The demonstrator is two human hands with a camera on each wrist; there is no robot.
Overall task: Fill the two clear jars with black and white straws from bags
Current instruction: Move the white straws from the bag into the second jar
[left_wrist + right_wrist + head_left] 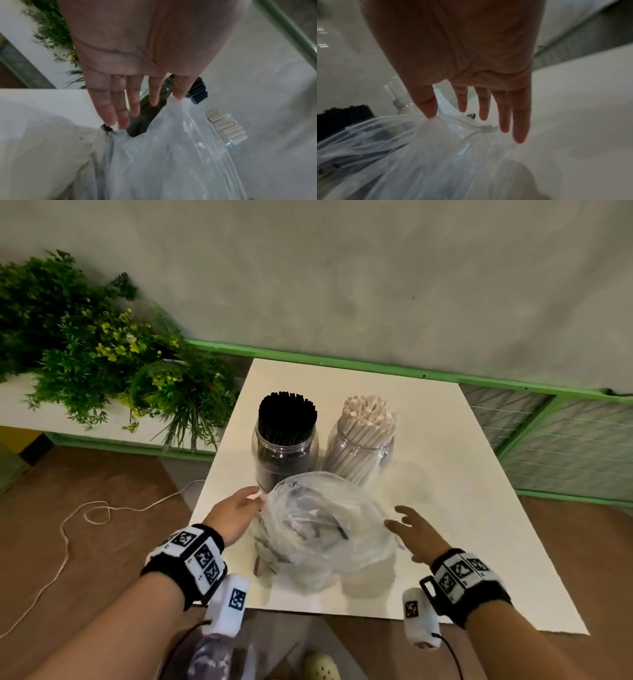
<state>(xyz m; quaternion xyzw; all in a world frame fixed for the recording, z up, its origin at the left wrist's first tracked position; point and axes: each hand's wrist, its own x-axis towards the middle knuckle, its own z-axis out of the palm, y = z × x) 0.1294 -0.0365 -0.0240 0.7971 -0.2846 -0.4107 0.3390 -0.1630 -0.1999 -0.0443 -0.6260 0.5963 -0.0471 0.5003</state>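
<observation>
White counter [445, 474] carries both jars [286, 451] full at its far edge, and near its front edge our left hand [236, 515] and right hand [416, 534], fingers spread, flank the bag [325, 529], light, limp, slippery, best pinched at its zip-tied neck.

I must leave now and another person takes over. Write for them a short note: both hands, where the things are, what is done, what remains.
Left hand: open, fingertips at the left side of the clear plastic bags, gripping nothing.
Right hand: open, fingers spread beside the bags' right side, holding nothing.
Things: the bags lie crumpled on the white board, near you. Behind them stand the jar of black straws on the left and the jar of white straws on the right.
Done: both jars look full.
Left: a few dark pieces seem to remain in the bags; check them, then clear the bags away.
</observation>
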